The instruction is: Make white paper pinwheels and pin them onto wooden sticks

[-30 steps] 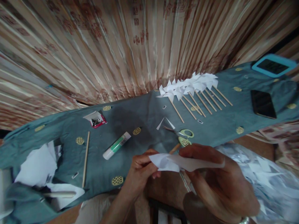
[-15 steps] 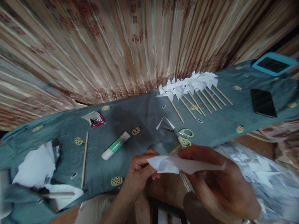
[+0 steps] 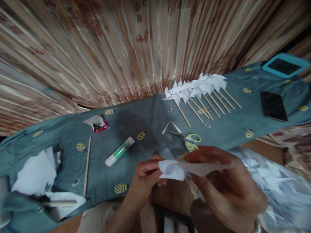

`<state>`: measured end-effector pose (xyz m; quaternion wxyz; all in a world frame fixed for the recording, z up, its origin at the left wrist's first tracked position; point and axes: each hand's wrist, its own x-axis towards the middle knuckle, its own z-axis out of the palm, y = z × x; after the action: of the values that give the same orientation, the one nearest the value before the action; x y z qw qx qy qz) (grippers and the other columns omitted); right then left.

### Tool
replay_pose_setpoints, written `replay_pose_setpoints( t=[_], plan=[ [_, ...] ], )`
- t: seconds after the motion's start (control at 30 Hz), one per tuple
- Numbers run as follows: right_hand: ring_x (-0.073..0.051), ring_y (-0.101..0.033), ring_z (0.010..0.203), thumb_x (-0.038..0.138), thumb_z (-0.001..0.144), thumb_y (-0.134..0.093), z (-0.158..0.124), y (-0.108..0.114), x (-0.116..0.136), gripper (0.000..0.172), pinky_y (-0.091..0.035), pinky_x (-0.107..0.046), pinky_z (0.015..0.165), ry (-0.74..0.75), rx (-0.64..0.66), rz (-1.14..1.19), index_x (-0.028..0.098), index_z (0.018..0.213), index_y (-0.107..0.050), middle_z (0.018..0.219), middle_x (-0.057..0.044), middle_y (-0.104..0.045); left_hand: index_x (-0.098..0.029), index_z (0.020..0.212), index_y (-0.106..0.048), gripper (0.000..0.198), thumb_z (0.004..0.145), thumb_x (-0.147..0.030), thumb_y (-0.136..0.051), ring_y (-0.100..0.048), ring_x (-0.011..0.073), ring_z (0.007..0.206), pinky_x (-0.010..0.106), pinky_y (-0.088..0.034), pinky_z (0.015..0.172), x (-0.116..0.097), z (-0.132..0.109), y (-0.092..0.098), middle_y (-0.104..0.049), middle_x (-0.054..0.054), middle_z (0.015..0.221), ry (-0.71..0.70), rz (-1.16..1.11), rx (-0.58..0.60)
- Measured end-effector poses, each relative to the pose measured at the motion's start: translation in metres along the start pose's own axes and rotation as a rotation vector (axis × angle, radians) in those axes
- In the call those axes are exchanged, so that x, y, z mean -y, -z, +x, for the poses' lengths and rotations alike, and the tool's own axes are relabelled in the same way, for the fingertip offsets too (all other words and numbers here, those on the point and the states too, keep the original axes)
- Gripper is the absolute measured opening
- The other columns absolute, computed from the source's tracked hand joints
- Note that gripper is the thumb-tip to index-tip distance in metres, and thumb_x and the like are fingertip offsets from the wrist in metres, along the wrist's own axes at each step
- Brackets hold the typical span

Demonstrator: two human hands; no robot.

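Note:
Between my hands is a folded white paper pinwheel (image 3: 172, 171), its blades curling over one another. My left hand (image 3: 147, 174) is closed on the left edge of it, thumb on the near side. My right hand (image 3: 225, 184) pinches the paper from the right, with a thin blade lying along its fingers. The end of a wooden stick (image 3: 182, 156) shows behind the paper; whether a hand touches it is hidden. Just beyond lie green-handled scissors (image 3: 190, 139) and two thin paper strips (image 3: 171, 127).
Finished pinwheels on sticks (image 3: 194, 89) lie in a row at the back. A glue stick (image 3: 120, 151), a box of metal fasteners (image 3: 99, 124), a loose stick (image 3: 87, 165) and paper sheets (image 3: 36, 171) are leftward. A phone (image 3: 274, 106), a blue-framed display (image 3: 285, 65) and a bag of paper scraps (image 3: 274, 184) are rightward.
The paper's left blade has curled inward and its left tip sits slightly further right. My right hand has shifted a little up and left. Objects on the table stay put.

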<state>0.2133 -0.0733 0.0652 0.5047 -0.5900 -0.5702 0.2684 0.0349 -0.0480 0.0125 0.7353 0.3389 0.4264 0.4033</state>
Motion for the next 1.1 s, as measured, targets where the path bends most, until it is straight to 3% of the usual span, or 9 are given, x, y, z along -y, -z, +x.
replay_pose_setpoints(
  t=[0.07,0.2,0.3,0.43,0.67,0.77,0.9,1.1],
  plan=[
    [-0.016,-0.075,0.083,0.020,0.083,-0.072,0.006,-0.007,-0.003,0.035,-0.061,-0.025,0.074,-0.119,-0.049,0.192,0.030,0.116,-0.064,0.095,0.001,-0.079,-0.022,0.077,-0.083,0.018,0.073,-0.040,-0.080,-0.040,0.0049,0.048,0.021,-0.027,0.043,0.002,0.002,0.000,-0.061,0.002,0.071,-0.023,0.039,-0.019],
    [-0.014,-0.069,0.067,0.029,0.078,-0.079,0.029,-0.019,-0.018,0.027,-0.056,-0.023,0.060,-0.332,0.151,0.501,0.022,0.100,-0.066,0.078,0.001,-0.075,-0.021,0.080,-0.083,0.016,0.072,-0.035,-0.080,-0.039,0.0038,0.048,0.021,-0.025,0.044,0.009,0.002,-0.003,-0.059,0.000,0.069,-0.016,0.004,-0.134],
    [-0.013,-0.067,0.066,0.035,0.073,-0.082,0.037,-0.028,-0.033,0.027,-0.053,-0.023,0.061,-0.466,0.308,0.579,0.020,0.090,-0.068,0.076,0.002,-0.075,-0.018,0.078,-0.083,0.019,0.066,-0.033,-0.083,-0.034,0.0030,0.045,0.021,-0.024,0.047,0.017,-0.006,-0.007,-0.051,-0.003,0.056,-0.001,-0.096,-0.226],
    [-0.013,-0.068,0.067,0.033,0.066,-0.086,0.030,-0.042,-0.044,0.033,-0.055,-0.026,0.067,-0.539,0.466,0.638,0.020,0.089,-0.067,0.081,0.002,-0.076,-0.014,0.073,-0.081,0.027,0.057,-0.035,-0.087,-0.033,0.0034,0.044,0.021,-0.022,0.047,0.028,-0.029,-0.008,-0.049,-0.004,0.047,0.071,-0.223,-0.343],
    [-0.018,-0.073,0.081,0.026,0.069,-0.075,0.025,-0.072,-0.061,0.024,-0.057,-0.029,0.074,-0.445,0.815,0.299,0.019,0.090,-0.066,0.085,-0.002,-0.078,-0.011,0.069,-0.079,0.033,0.045,-0.030,-0.090,-0.043,0.0049,0.046,0.020,-0.028,0.047,0.065,-0.060,0.001,-0.058,0.000,0.051,0.177,-0.417,-0.542],
    [-0.018,-0.073,0.080,0.014,0.063,-0.072,0.028,-0.083,-0.069,0.022,-0.056,-0.027,0.071,-0.423,0.870,0.204,0.018,0.083,-0.065,0.084,-0.002,-0.078,-0.012,0.073,-0.079,0.032,0.044,-0.021,-0.089,-0.049,0.0053,0.049,0.019,-0.032,0.047,0.080,-0.061,0.004,-0.067,0.003,0.062,0.216,-0.504,-0.603],
    [-0.019,-0.072,0.077,0.007,0.059,-0.071,0.034,-0.091,-0.071,0.021,-0.054,-0.026,0.068,-0.382,0.929,0.060,0.018,0.077,-0.065,0.079,-0.002,-0.078,-0.012,0.078,-0.079,0.034,0.046,-0.017,-0.090,-0.053,0.0057,0.051,0.018,-0.038,0.050,0.089,-0.061,0.003,-0.068,0.002,0.063,0.228,-0.559,-0.578],
    [-0.019,-0.071,0.075,0.008,0.059,-0.074,0.043,-0.094,-0.068,0.018,-0.053,-0.026,0.067,-0.305,0.992,-0.136,0.017,0.073,-0.066,0.076,-0.002,-0.076,-0.010,0.076,-0.077,0.041,0.044,-0.028,-0.094,-0.054,0.0053,0.052,0.018,-0.038,0.050,0.092,-0.061,0.002,-0.067,0.002,0.063,0.201,-0.570,-0.524]
  ],
)
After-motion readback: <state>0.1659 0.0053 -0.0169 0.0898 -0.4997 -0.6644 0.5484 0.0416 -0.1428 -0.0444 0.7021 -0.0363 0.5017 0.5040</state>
